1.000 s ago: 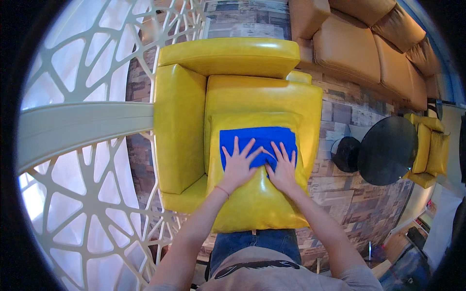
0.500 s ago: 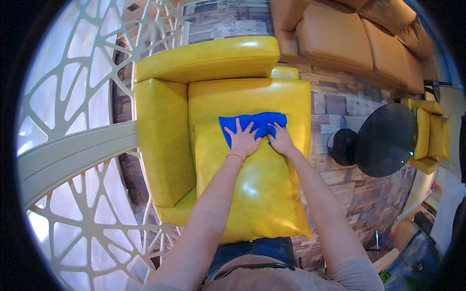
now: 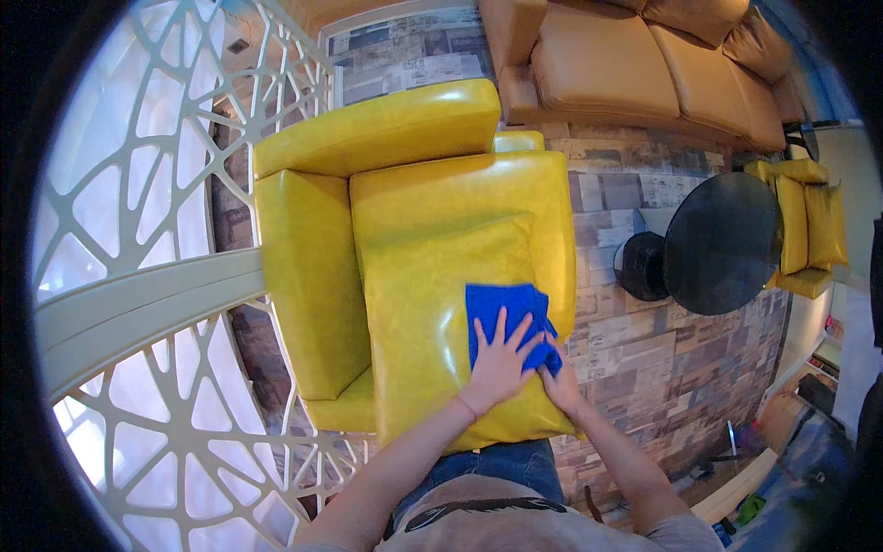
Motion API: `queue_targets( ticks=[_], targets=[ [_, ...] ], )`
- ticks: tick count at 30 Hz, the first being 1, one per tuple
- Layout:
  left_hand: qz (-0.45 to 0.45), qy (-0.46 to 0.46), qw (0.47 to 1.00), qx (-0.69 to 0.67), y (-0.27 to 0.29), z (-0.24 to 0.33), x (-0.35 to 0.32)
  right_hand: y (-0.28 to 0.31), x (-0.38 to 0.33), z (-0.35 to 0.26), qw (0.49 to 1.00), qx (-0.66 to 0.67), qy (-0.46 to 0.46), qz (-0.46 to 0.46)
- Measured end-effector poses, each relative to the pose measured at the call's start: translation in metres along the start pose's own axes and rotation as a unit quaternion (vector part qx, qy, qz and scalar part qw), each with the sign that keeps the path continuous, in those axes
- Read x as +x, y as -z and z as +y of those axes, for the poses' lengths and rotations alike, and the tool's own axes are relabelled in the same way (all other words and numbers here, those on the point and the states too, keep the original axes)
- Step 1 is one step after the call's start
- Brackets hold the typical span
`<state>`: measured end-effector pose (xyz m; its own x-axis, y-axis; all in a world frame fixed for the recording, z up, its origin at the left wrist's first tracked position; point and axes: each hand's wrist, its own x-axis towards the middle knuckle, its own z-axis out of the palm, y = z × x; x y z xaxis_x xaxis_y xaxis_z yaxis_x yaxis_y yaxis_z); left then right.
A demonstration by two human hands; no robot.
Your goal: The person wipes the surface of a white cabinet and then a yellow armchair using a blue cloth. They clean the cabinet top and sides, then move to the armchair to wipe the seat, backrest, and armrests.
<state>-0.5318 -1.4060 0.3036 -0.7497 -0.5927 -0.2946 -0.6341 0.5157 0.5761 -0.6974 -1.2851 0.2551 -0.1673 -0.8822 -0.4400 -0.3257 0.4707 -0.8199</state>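
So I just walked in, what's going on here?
A person has both hands on a blue cloth lying on the right part of a yellow cushion, which rests on a yellow armchair. The left hand is spread flat on the cloth; the right hand is at its bunched right side. A black round table stands off to the right, with a brown sofa beyond the armchair.

Lounge area, yellow armchair [image 3: 308,281], brown sofa [image 3: 602,69]

The yellow cushion [image 3: 414,317] and armchair [image 3: 308,276] look like smooth, glossy leather — the blue cloth [image 3: 495,308] matt.
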Motion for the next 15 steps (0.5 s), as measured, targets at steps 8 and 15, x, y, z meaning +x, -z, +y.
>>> queue_targets(
  ticks=[8, 15],
  targets=[
    [-0.121, 0.075, 0.989, 0.042, 0.025, 0.031, -0.144, -0.019, -0.074, -0.107, 0.931, -0.29, 0.111, -0.193],
    [0.1, 0.139, 0.985, 0.035, 0.006, -0.047, -0.07, -0.066, 0.051, -0.101, 0.922, -0.334, 0.162, -0.106]
  ],
)
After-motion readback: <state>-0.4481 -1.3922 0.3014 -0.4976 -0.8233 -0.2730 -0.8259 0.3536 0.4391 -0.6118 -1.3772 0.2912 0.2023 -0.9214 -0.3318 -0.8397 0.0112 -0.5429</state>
